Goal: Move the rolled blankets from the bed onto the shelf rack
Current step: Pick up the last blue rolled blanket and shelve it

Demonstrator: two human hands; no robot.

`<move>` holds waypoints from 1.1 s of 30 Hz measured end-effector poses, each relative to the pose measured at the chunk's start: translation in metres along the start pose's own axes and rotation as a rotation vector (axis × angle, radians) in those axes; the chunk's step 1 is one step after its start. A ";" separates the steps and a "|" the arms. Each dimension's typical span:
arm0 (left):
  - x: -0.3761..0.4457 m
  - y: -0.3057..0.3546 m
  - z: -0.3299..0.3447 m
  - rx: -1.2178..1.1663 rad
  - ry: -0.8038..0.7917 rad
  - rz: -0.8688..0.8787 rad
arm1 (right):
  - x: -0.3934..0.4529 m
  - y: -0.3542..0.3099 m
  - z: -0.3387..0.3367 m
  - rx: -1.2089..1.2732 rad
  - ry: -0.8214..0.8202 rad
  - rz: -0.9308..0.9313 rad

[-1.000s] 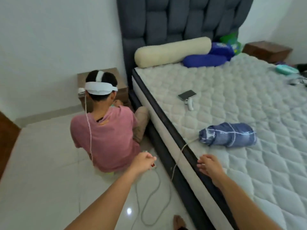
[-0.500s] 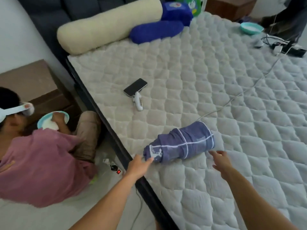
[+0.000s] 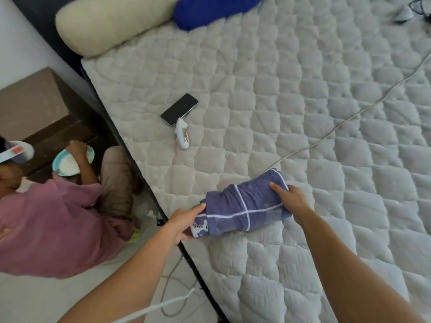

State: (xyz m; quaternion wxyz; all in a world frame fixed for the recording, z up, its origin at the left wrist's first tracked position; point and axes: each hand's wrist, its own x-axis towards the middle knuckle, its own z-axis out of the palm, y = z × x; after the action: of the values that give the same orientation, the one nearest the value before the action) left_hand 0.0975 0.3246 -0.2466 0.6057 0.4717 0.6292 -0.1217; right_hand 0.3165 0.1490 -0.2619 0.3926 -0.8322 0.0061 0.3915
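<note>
A rolled blue blanket (image 3: 245, 206) with thin white stripes lies on the quilted mattress (image 3: 291, 101) close to its left edge. My left hand (image 3: 184, 221) grips the roll's near left end, where a white patterned patch shows. My right hand (image 3: 291, 201) clasps the far right end, thumb on top. The roll rests on the bed between both hands. No shelf rack is in view.
A black phone (image 3: 179, 109) and a white handheld device (image 3: 183, 134) lie mid-mattress. A cable (image 3: 349, 117) crosses the bed to the right. A cream bolster (image 3: 112, 22) and a blue pillow (image 3: 214, 8) sit at the head. A person in a pink shirt (image 3: 53, 229) sits on the floor beside the bed.
Both hands have closed onto the ends of the blue roll; half a second ago they hovered just short of it. The view has moved closer over the bed.
</note>
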 end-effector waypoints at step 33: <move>-0.314 -0.548 -0.361 -1.350 0.597 0.128 | -0.633 -0.029 0.463 -0.585 -0.831 -1.536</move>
State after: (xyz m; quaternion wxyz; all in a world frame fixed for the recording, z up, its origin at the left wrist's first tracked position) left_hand -0.5983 0.1581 -0.1156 0.5731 0.0453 0.6762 0.4606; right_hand -0.4128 0.2850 -0.0060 0.2894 -0.4662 -0.7890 0.2766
